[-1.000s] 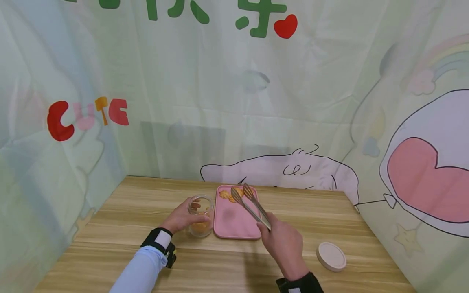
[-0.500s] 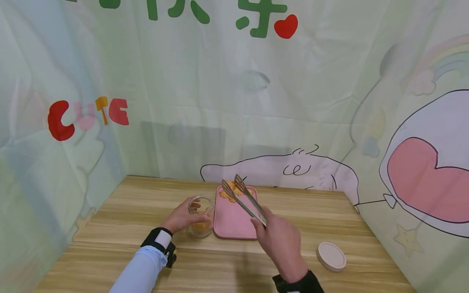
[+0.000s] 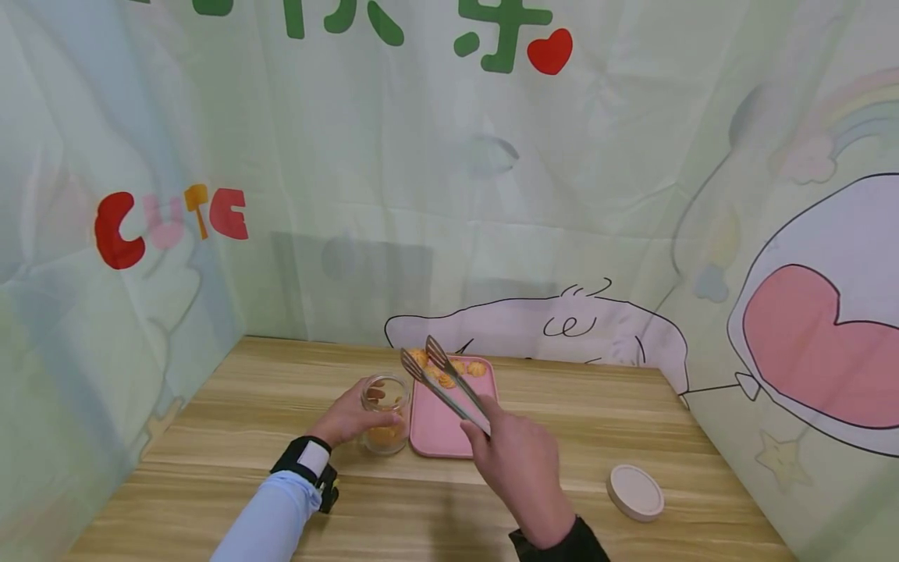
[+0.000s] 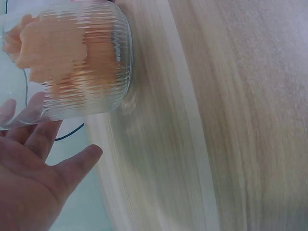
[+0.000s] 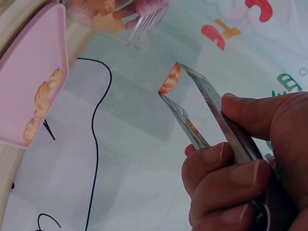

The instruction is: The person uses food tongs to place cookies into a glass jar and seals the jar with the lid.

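Note:
My left hand (image 3: 350,417) holds a clear ribbed glass jar (image 3: 386,443) upright on the table, thumb and fingers about its sides. Golden piped cookies (image 4: 57,53) lie inside the jar. With my right hand (image 3: 523,472) I grip metal tongs (image 5: 214,108), their slotted tips pinching one cookie (image 5: 170,81) in the air. In the head view the tips hang over the far left part of a pink tray (image 3: 435,429), close to the jar. Several more cookies (image 3: 476,368) rest along the tray's far edge.
A round pale lid (image 3: 635,492) lies on the wooden table (image 3: 302,390) to the right of my right hand. Behind the table hangs a printed cloth (image 3: 337,281), which also runs along both sides.
My right hand has moved left with the tongs, carrying a cookie up from the tray's far side toward the jar. The left hand and the jar have stayed in place.

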Demonstrator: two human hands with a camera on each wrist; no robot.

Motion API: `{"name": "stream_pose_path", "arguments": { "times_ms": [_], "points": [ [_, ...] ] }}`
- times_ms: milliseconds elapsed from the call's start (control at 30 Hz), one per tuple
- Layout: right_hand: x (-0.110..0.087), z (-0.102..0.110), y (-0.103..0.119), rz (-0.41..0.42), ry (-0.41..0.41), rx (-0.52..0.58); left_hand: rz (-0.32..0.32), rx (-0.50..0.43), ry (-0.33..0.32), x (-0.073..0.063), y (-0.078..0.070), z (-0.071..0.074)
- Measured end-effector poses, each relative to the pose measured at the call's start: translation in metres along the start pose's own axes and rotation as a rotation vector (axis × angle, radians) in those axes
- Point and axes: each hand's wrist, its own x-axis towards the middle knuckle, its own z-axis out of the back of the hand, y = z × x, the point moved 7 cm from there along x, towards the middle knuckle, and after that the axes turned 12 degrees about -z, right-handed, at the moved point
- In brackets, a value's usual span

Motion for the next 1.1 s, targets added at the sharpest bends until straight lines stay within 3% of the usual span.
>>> {"name": "stream_pose_path", "arguments": {
  "times_ms": [200,467,867,1100],
  "points": [
    [-0.004,-0.004,0.010,0.046,-0.017,-0.031,0.012,0.003,0.004,0.000,0.000,0.000],
    [-0.006,-0.011,0.019,0.065,0.046,-0.033,0.035,-0.005,0.001,0.001,0.003,0.000],
    [-0.010,-0.018,0.028,0.094,0.091,-0.032,-0.056,-0.035,0.023,0.002,0.000,0.001],
    [-0.010,-0.019,0.029,0.098,0.098,-0.014,-0.038,-0.051,0.003,-0.002,-0.004,0.002]
  ]
}}
